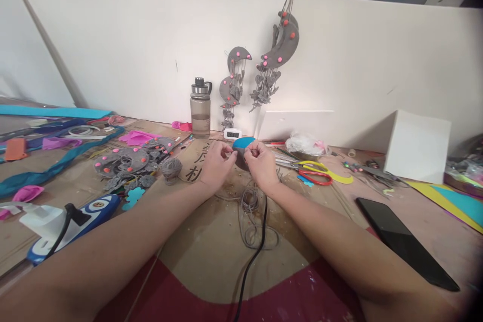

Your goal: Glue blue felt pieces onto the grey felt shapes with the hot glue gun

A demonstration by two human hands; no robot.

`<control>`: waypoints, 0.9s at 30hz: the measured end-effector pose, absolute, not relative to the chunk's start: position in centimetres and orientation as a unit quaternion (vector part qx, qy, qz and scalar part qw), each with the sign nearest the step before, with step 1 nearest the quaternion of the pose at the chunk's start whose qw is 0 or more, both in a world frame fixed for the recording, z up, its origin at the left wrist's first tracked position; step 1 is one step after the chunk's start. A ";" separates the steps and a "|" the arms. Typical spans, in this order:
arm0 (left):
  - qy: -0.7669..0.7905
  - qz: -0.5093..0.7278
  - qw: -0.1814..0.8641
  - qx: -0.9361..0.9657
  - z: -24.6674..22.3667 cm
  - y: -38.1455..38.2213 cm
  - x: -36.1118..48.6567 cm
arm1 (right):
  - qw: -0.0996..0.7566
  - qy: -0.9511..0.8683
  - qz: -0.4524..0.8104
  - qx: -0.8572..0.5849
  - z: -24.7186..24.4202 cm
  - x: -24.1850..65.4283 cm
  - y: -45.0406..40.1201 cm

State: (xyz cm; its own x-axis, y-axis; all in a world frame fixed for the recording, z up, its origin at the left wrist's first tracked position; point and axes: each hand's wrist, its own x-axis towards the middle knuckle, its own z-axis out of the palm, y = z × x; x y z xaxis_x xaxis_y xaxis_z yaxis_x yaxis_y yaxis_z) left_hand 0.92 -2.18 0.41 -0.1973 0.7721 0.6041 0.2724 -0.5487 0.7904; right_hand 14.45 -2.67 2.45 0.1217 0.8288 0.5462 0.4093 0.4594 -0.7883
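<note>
Between my two hands is a small rounded piece, bright blue on top and grey below, apparently felt. My left hand pinches at its left edge with closed fingers. The fingers of my right hand are closed on its right side and cover part of it. Below the hands, loose grey yarn lies in loops on the cardboard. A ball of grey yarn sits left of my left hand. Whether yarn runs between my fingertips is too small to tell.
Grey crescent hangings with pink and orange dots hang at the white board; similar pieces lie left. A water bottle, small clock, scissors, phone and power strip surround the work area. A black cable crosses the front.
</note>
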 end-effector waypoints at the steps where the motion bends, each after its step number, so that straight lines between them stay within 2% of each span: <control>1: 0.430 0.627 0.189 0.621 0.4 -2.2 1.0 | 0.570 -0.637 0.183 -0.486 2.4 14.5 -2.6; 6: 0.445 0.595 0.183 0.644 0.1 -2.2 1.1 | 0.552 -0.668 0.178 -0.467 1.8 14.2 -2.8; 14: 0.416 0.613 0.304 0.599 0.6 -2.4 1.2 | 0.533 -0.706 0.180 -0.429 1.7 14.2 -2.9; 21: 0.389 0.624 0.404 0.544 0.8 -1.8 1.2 | 0.568 -0.676 0.201 -0.425 1.7 14.4 -2.7; 27: 0.387 0.636 0.422 0.518 0.7 -1.7 1.2 | 0.567 -0.667 0.216 -0.432 1.3 14.4 -2.4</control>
